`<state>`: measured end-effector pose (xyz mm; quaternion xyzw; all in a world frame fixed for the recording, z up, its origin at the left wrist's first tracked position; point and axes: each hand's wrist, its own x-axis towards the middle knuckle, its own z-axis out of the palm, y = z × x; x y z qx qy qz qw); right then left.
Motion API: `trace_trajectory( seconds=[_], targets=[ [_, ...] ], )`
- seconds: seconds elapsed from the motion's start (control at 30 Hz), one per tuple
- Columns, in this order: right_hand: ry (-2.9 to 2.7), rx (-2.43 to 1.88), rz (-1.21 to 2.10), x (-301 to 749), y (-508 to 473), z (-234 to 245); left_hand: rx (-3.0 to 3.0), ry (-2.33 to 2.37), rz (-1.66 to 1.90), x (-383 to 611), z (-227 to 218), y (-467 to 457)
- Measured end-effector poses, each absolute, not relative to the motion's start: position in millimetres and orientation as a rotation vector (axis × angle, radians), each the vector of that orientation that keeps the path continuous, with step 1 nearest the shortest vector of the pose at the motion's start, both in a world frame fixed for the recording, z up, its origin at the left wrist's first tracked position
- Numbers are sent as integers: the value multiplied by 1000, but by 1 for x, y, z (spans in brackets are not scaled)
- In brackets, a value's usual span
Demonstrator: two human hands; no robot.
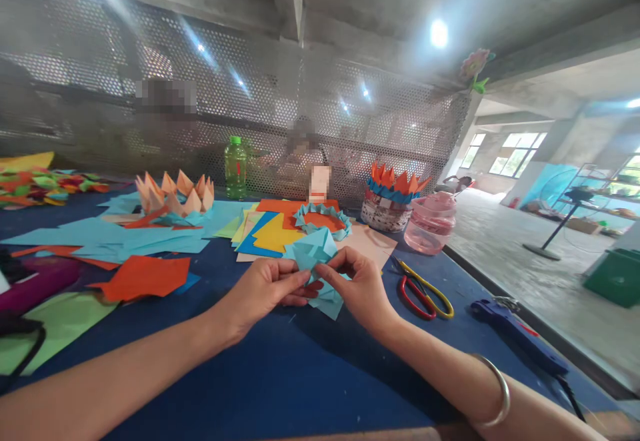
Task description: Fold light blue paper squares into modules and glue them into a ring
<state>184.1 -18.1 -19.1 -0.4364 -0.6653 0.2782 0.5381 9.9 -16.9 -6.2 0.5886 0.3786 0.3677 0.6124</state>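
Two hands share one piece: the left hand and the right hand pinch a folded sky-blue paper piece just above the blue counter, the fingers of both closed on its edges. Beyond the fingers lies a ring of folded teal paper. To their right are scissors with red and yellow handles, and to their left a cut orange sheet. Pinching too hard could crease or tear the paper. An uneven grip could let its layers spring apart, and a stray wrist could catch those scissors or nearby scraps.
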Motion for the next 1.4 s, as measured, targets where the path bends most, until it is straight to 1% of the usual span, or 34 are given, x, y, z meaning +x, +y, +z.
trace_trajectory(
  seconds=[0.2,0.47,0.9,1.07,1.4],
  targets=[
    [-1573,-1011,691,184,-18,-19,1425,930,774,11,-8,-17],
    [-1583,-1061,629,182,-19,-19,1482,944,757,11,-8,-19],
    [-1531,-1035,620,180,-21,-20,1221,915,759,11,-6,-21],
    [-1533,-986,680,179,-22,-20,1237,921,759,11,-6,-20],
    [-1493,-986,629,177,-23,-19,1280,942,835,10,-6,-20]
  ],
)
